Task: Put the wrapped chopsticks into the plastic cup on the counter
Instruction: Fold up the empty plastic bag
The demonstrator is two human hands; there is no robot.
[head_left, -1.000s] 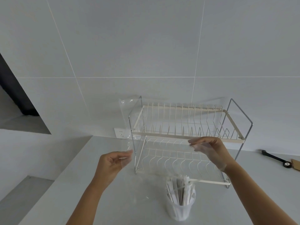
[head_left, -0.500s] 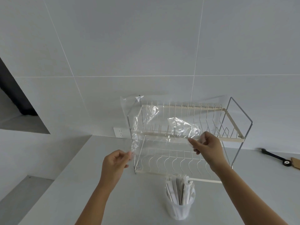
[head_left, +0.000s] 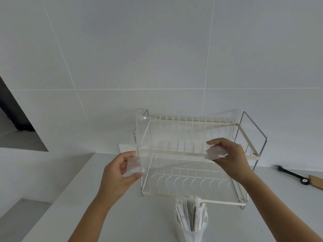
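Currently both your left hand (head_left: 120, 169) and right hand (head_left: 227, 154) pinch a stretched clear plastic bag (head_left: 172, 151). Lowering it carelessly could topple the translucent plastic cup (head_left: 191, 229) of white paper-wrapped chopsticks (head_left: 190, 213).

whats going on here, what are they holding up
A person holds an empty clear plastic bag stretched between both hands, the left hand pinching one end and the right hand the other, in front of a wire dish rack. The wrapped chopsticks already stand in the plastic cup on the counter below.
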